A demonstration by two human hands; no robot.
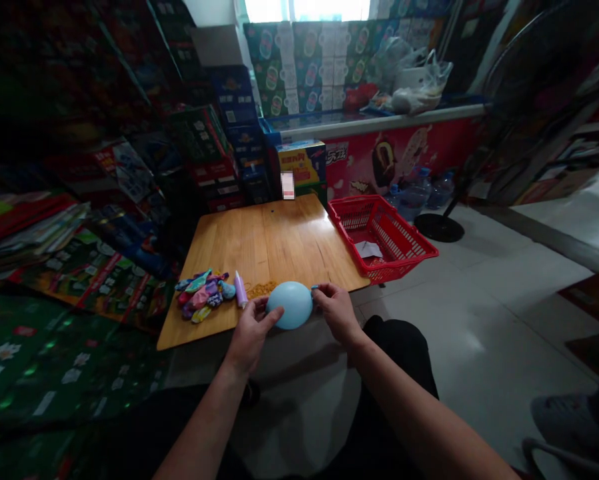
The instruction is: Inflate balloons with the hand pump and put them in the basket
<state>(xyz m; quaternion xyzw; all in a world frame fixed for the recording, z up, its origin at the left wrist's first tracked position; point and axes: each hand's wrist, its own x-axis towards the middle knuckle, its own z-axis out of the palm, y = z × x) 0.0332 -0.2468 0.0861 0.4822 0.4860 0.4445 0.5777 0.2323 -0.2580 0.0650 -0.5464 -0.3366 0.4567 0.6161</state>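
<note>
An inflated light-blue balloon [292, 305] is between my two hands, over the near edge of the wooden table [274, 233]. My left hand [252, 333] holds its rounded left end, thumb in front. At the balloon's right end, the fingertips of my right hand [335, 308] pinch the neck. To the left lie several uninflated balloons [206, 293] in mixed colours, heaped together. A purple hand pump [240, 290] with a pointed tip is beside them. Behind the blue balloon is a small pile of yellowish rubber bands [262, 289].
A red plastic basket [404, 247] with papers inside stands at the table's right edge. A phone [288, 185] leans against a yellow box [302, 160] at the back. Stacked cartons [69, 333] line the left side. A fan base [439, 227] and water bottles [419, 193] are farther right.
</note>
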